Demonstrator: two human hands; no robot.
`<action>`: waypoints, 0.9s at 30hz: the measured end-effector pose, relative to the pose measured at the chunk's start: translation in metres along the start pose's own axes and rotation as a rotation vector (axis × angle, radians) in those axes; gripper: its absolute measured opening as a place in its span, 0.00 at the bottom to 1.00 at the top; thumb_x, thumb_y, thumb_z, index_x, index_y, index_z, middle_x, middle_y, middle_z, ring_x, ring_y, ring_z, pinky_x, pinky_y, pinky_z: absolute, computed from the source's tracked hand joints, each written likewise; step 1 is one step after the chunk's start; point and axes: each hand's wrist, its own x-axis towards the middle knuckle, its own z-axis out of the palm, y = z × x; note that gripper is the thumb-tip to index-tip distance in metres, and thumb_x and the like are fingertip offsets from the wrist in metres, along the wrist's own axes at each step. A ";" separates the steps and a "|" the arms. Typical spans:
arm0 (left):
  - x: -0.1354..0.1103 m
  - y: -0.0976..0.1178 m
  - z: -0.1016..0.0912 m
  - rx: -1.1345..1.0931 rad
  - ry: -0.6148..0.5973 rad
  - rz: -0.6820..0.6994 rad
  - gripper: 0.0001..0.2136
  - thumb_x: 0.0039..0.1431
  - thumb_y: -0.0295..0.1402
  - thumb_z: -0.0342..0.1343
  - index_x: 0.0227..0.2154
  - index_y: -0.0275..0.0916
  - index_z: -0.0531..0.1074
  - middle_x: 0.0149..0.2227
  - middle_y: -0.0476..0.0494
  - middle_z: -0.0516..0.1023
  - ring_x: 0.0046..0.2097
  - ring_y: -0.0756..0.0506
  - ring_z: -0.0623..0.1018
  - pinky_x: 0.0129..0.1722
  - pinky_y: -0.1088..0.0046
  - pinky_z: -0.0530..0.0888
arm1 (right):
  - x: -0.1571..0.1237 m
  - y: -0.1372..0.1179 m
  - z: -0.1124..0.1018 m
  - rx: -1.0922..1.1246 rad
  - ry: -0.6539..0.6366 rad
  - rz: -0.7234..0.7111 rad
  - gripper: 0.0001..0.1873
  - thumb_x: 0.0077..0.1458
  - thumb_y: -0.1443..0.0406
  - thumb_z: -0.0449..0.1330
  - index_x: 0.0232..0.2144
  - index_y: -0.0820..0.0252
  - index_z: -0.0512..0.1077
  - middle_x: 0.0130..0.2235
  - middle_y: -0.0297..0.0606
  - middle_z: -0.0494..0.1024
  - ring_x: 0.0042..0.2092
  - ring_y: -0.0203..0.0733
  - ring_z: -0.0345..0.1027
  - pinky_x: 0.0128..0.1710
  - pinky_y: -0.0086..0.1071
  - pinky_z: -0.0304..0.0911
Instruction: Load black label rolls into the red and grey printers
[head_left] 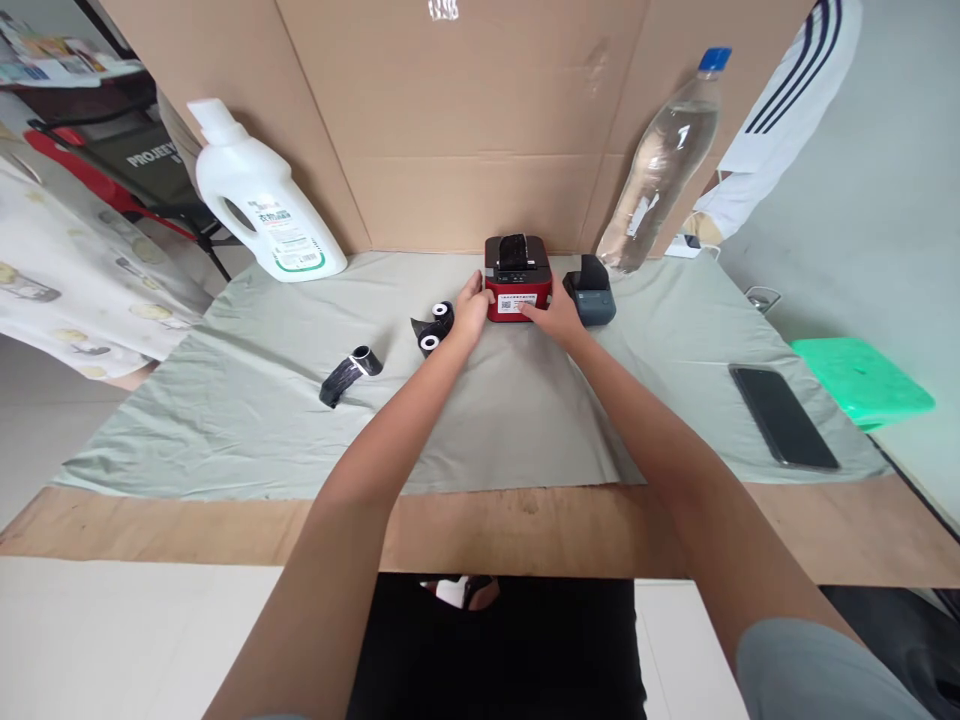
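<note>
A small red-and-black label printer (517,292) stands at the back of the cloth, close to the cardboard, with a strip of black film in its top. My left hand (474,308) is closed against its left side and my right hand (556,312) against its right side, thumbs on the red front by a white sticker. To its right stands a smaller dark blue-grey printer (592,300), a black piece standing up at its top. Beside my left wrist lie black film rolls with white cores (430,342). Farther left is a loose black roll (349,374) with film partly unwound.
A white detergent bottle (270,205) stands back left and a clear water bottle (664,170) back right. Behind rises a cardboard panel (480,130). A phone (782,415) lies at the right, near a green plastic stool (862,378). Wood (525,525) edges the table's front.
</note>
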 end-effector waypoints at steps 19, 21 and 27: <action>-0.233 0.018 -0.055 0.047 -0.400 0.153 0.46 0.56 0.20 0.51 0.76 0.55 0.48 0.79 0.58 0.44 0.80 0.40 0.48 0.80 0.56 0.51 | -0.211 -0.097 -0.033 -0.061 0.013 -0.053 0.44 0.58 0.53 0.68 0.70 0.56 0.56 0.65 0.54 0.71 0.67 0.60 0.66 0.66 0.58 0.64; -0.247 0.014 -0.057 0.064 -0.388 0.135 0.46 0.57 0.20 0.50 0.77 0.55 0.46 0.79 0.57 0.44 0.80 0.40 0.49 0.80 0.53 0.51 | -0.225 -0.099 -0.029 -0.055 0.004 -0.015 0.43 0.59 0.53 0.68 0.70 0.55 0.56 0.66 0.53 0.70 0.67 0.61 0.65 0.66 0.59 0.64; -0.249 0.014 -0.061 0.116 -0.367 0.172 0.43 0.58 0.20 0.49 0.76 0.52 0.51 0.78 0.51 0.53 0.78 0.39 0.57 0.77 0.51 0.63 | -0.234 -0.100 -0.026 -0.060 -0.009 0.021 0.45 0.58 0.53 0.69 0.70 0.55 0.56 0.67 0.53 0.69 0.68 0.61 0.64 0.68 0.60 0.62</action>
